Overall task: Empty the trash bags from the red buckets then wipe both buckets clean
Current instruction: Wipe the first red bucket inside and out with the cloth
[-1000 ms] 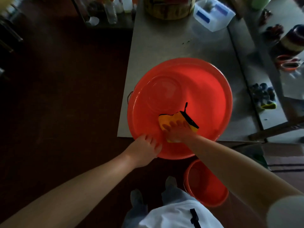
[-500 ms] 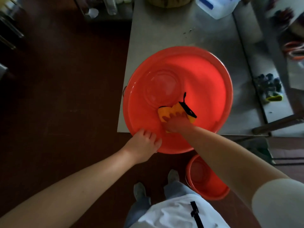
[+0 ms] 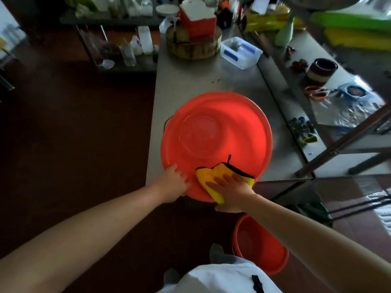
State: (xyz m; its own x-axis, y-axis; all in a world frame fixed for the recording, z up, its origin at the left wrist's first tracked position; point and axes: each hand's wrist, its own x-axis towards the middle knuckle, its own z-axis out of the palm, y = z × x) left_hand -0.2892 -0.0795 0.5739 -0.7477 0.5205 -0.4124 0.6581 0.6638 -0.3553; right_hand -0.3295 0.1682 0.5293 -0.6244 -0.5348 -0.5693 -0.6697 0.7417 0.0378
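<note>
There are two red buckets. The big bucket (image 3: 215,127) sits on one grey surface (image 3: 190,85), and its near rim sticks out past the edge. The small bucket (image 3: 260,246) stands on the floor, below the big bucket and a bit to the right. Behind the big bucket are one round wood block (image 3: 193,46) and one clear box (image 3: 241,52).

Two bare hands reach to the big bucket's near rim. The left hand (image 3: 173,182) curls its fingers over the rim and holds it. The right hand (image 3: 232,191) is just to the right of it, fingers straight and spread wide, and presses flat on one yellow cloth (image 3: 213,176). The cloth has a black edge. It lies inside the big bucket at the near rim and hangs a little over it.
</note>
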